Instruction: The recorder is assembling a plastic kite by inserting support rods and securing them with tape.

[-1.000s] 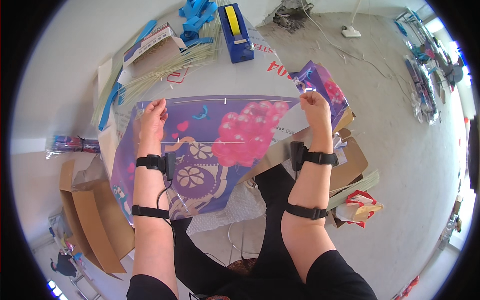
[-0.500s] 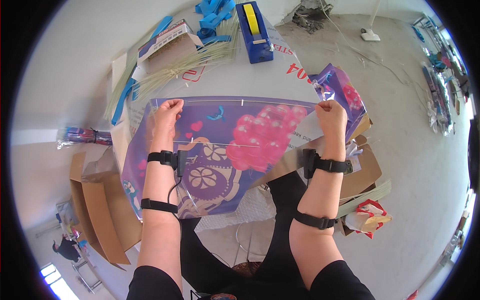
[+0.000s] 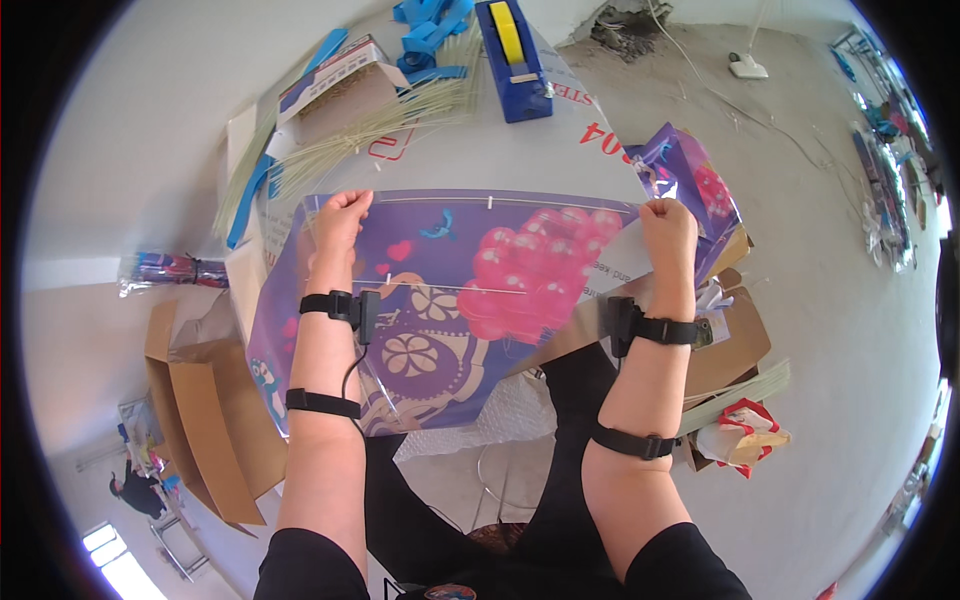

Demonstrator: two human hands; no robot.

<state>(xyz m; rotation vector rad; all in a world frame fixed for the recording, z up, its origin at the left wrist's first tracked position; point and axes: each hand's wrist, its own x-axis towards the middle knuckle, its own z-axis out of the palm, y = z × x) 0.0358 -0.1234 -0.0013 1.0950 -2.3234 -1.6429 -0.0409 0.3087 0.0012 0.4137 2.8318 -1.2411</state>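
Note:
A purple printed plastic sheet (image 3: 330, 340) with pink balloons and hearts spreads over the near part of the table, its lower edge hanging toward my lap. Along its far edge runs a thin pale stick (image 3: 430, 199) with a small white tab at the middle. My left hand (image 3: 345, 220) pinches the left end of this stick at the sheet's edge. At the opposite end, my right hand (image 3: 668, 225) pinches with closed fingers near the sheet's right corner. A second thin stick (image 3: 460, 288) crosses the sheet lower down, between my forearms.
A blue tape dispenser (image 3: 527, 95), a bundle of thin sticks (image 3: 400, 120), an opened box (image 3: 335, 85) and blue strips (image 3: 430, 40) lie at the back. Cardboard boxes stand left (image 3: 215, 430) and right (image 3: 745, 335). Another purple sheet (image 3: 715, 190) hangs at right.
Both hands keep their pinch at the stick's ends. The whole view has shifted slightly, with the scene sitting a little further right.

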